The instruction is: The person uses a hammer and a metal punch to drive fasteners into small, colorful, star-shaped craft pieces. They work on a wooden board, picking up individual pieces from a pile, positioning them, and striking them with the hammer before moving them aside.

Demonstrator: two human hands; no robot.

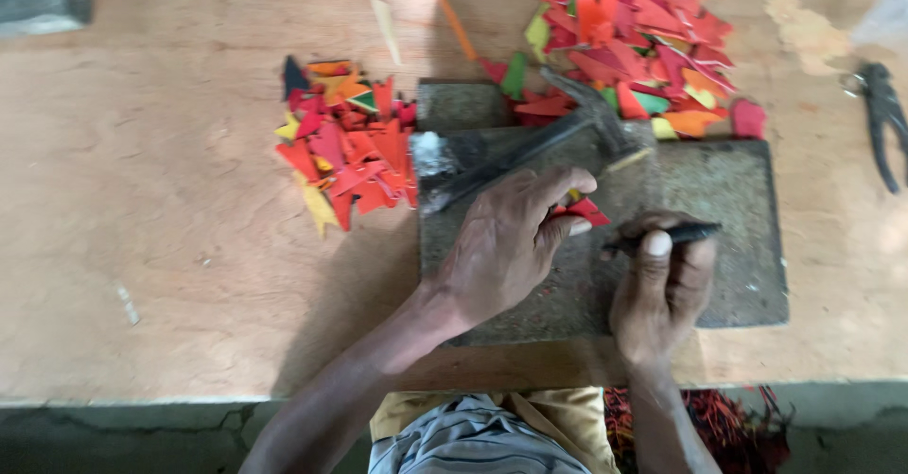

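Small craft workshop: hammer (530, 143), stone work slab (719, 237), pliers (884, 119), piles of coloured cut scraps (345, 148).

Free room: bare table (142, 247) to my left, open from the stone slab (728, 247) out to the edge. Slab's right half also bare. Obstacles: hammer (530, 148) lies slantwise across the slab's upper left, just above my left hand (506, 247). Small pile of coloured scraps (345, 148) touches the slab's left side; large pile (634, 39) crowds its top edge. Pliers (884, 119) lie well apart, far right. Narrow gap between the two piles.
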